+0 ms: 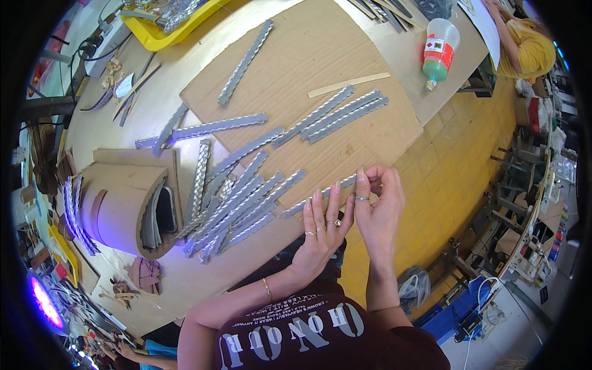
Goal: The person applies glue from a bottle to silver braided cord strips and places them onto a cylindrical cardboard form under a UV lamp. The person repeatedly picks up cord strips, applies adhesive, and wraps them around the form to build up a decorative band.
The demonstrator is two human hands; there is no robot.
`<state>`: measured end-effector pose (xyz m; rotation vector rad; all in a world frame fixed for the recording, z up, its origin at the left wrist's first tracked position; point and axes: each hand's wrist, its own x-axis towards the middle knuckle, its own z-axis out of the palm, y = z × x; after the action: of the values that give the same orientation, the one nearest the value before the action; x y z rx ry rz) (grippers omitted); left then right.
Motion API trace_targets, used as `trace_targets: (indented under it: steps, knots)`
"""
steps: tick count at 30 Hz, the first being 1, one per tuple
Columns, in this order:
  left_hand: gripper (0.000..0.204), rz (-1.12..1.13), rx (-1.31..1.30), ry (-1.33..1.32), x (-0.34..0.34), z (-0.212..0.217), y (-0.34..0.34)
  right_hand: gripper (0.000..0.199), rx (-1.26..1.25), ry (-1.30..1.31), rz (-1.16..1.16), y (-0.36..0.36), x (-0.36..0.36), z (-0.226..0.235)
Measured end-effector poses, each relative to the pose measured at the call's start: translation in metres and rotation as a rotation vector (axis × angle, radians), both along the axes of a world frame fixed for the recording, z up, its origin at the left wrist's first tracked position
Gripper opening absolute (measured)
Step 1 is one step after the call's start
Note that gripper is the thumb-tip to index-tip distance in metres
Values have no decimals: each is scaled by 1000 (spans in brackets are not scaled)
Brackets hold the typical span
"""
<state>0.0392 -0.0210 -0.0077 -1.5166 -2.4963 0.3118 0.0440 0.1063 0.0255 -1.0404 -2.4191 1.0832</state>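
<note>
A narrow grey strip with a silver braid along it (pixel 296 210) lies near the front edge of the cardboard sheet (pixel 296 55). My left hand (pixel 319 240) rests on this strip with its fingers stretched out and spread, rings on some of them. At the strip's right end, the thumb and bent fingers of my right hand (pixel 378 209) pinch together; the very tip is partly hidden by them. Left of my hands, a heap of similar braided strips (pixel 234 209) overlaps the sheet's edge. Three more grey strips (pixel 345 117) lie side by side farther back.
A curved cardboard form (pixel 117 197) stands at the left with strips draped over it. A yellow tray (pixel 154 37) sits at the far left. At the far right stands a bottle with green liquid (pixel 438 52), near a person in a yellow shirt (pixel 527 49).
</note>
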Motion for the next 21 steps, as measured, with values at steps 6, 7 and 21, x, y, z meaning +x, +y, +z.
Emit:
trace_targets:
  steps: [6,7,21]
  knots:
    - [46,-2,10,32,0,-1,1,14,177,95,-13,-5,15,-18]
    - [45,1,13,41,0,-2,1,21,287,98,27,-5,19,-21]
    - [48,70,259,-292,1,9,-2,28,-79,228,-159,-6,45,-52]
